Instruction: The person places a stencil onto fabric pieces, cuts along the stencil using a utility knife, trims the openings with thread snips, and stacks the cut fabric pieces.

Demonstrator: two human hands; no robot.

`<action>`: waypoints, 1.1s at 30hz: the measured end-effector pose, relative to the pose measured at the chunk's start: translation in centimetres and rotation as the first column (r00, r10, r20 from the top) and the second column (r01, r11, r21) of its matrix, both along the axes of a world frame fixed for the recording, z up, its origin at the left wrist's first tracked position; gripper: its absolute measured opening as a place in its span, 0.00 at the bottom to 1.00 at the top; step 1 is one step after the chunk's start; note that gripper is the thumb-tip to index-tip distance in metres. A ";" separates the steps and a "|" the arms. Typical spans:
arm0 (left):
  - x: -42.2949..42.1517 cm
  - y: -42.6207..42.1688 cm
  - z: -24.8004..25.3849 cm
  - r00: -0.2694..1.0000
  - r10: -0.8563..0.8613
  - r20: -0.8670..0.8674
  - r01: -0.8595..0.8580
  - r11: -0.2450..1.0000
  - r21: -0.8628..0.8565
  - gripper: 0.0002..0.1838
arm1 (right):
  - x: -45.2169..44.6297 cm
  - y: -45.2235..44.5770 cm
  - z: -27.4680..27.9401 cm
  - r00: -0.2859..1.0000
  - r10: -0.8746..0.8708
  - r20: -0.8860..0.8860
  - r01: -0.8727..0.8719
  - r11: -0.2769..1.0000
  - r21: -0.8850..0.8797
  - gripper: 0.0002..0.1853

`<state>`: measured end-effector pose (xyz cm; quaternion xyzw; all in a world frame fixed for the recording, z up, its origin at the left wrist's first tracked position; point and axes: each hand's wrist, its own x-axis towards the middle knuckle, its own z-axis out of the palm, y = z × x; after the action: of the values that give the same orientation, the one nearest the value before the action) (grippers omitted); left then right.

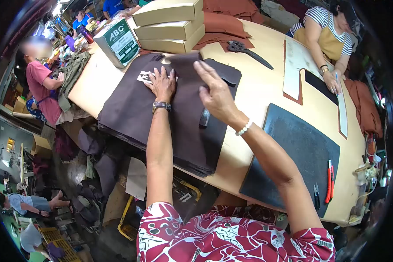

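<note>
A pale tabletop is spread beneath the left hand and right hand. Under both, a stack of dark brown sheets is laid roughly edge to edge, presumably so that the layers are kept aligned. Right of the right hand, a black mat is laid flat, perhaps as surface protection. Beyond the left hand, three cartons are piled, no writing being legible on them; beside these, a tin is labelled "ABC" and "U-TAC", its finer print being unreadable. Beyond the right hand, shears are left within reach. A pale cut-out piece is covered by the left hand, which is flattened with fingers spread, apparently so that the piece is steadied on the stack. The right hand is held with fingers extended, nothing visibly being gripped; whether the stack is touched cannot be told. Just below it, a dark bar is set.
</note>
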<state>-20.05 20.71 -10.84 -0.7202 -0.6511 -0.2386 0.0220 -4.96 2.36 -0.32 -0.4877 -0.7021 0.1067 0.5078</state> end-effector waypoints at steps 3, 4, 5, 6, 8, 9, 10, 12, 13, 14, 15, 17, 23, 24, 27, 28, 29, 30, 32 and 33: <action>0.2 -0.3 0.2 0.999 -0.024 0.045 0.024 1.000 0.001 0.33 | 3.0 0.9 -3.7 0.980 -0.197 -0.005 0.193 0.966 -0.171 0.37; 0.3 -0.4 0.3 0.998 -0.029 0.051 0.030 1.000 -0.006 0.34 | 4.0 1.1 -5.0 0.965 -0.261 0.020 0.255 0.922 -0.292 0.36; 0.4 -0.4 0.4 0.998 -0.034 0.057 0.034 0.999 -0.010 0.34 | 4.6 1.2 -6.0 0.962 -0.271 -0.041 0.240 0.906 -0.347 0.36; 0.4 -0.2 0.7 0.998 -0.038 0.045 0.039 0.999 -0.018 0.34 | 4.8 0.8 -6.3 0.954 -0.283 -0.102 0.221 0.889 -0.401 0.36; 0.4 0.1 0.9 0.999 -0.047 0.017 0.048 0.998 -0.042 0.35 | 5.1 0.4 -7.1 0.929 -0.302 -0.212 0.160 0.847 -0.506 0.35; 0.4 -0.1 1.1 0.999 -0.054 0.001 0.054 0.997 -0.055 0.35 | 4.9 0.1 -6.7 0.914 -0.313 -0.260 0.124 0.823 -0.555 0.36; 0.5 -0.3 1.3 0.999 -0.047 0.009 0.048 0.997 -0.059 0.35 | 4.7 -0.2 -6.5 0.911 -0.326 -0.252 0.133 0.811 -0.570 0.36; 0.6 -0.9 1.9 0.999 -0.034 0.025 0.036 0.997 -0.065 0.35 | 4.8 -0.1 -7.1 0.895 -0.359 -0.266 0.159 0.812 -0.561 0.37; 0.8 -1.3 2.2 0.998 -0.044 0.038 0.046 0.998 -0.043 0.36 | 5.0 0.3 -8.1 0.881 -0.377 -0.287 0.177 0.824 -0.538 0.37; 1.1 -1.8 2.3 0.997 -0.055 0.052 0.056 0.998 -0.022 0.36 | 5.4 0.7 -9.1 0.866 -0.395 -0.308 0.197 0.834 -0.516 0.38; 1.4 -2.3 2.3 0.996 -0.065 0.065 0.066 0.998 -0.003 0.36 | 5.6 0.6 -9.2 0.859 -0.388 -0.335 0.167 0.830 -0.532 0.38; 2.0 -3.3 2.0 0.993 -0.096 0.062 0.096 0.995 -0.003 0.38 | 5.9 0.4 -9.6 0.842 -0.372 -0.390 0.100 0.819 -0.565 0.37; 2.8 -4.7 -0.1 0.993 -0.115 0.025 0.112 0.987 0.114 0.36 | 6.2 0.2 -10.0 0.775 -0.393 -0.495 0.044 0.815 -0.578 0.34; 2.8 -4.7 -0.2 0.993 -0.116 0.028 0.110 0.982 0.151 0.35 | 6.3 0.3 -10.4 0.781 -0.379 -0.497 0.046 0.828 -0.559 0.32; 2.9 -4.9 -0.5 0.993 -0.107 0.043 0.098 0.982 0.164 0.35 | 6.1 0.8 -10.9 0.799 -0.337 -0.498 0.050 0.862 -0.505 0.29; 2.9 -4.9 -0.6 0.994 -0.105 0.033 0.097 0.978 0.187 0.35 | 5.7 0.8 -10.3 0.805 -0.329 -0.493 0.052 0.868 -0.493 0.28; 2.9 -4.8 -0.7 0.994 -0.103 0.025 0.096 0.973 0.208 0.35 | 5.5 0.8 -9.9 0.812 -0.321 -0.488 0.055 0.874 -0.483 0.27; 2.9 -4.9 -0.8 0.995 -0.100 0.017 0.094 0.969 0.230 0.34 | 5.6 1.0 -10.0 0.760 -0.355 -0.544 0.030 0.856 -0.517 0.26; 3.0 -5.0 -0.7 0.994 -0.106 0.025 0.098 0.969 0.227 0.34 | 5.8 1.6 -10.1 0.643 -0.420 -0.640 -0.031 0.821 -0.570 0.25; 2.9 -5.0 -0.7 0.994 -0.108 0.029 0.099 0.969 0.226 0.34 | 5.6 1.6 -9.9 0.649 -0.416 -0.637 -0.040 0.817 -0.575 0.26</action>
<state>-17.16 15.68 -11.50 -0.7411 -0.5818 -0.3261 0.0776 0.68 3.99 -10.21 -0.5976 -0.3176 0.4318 0.5963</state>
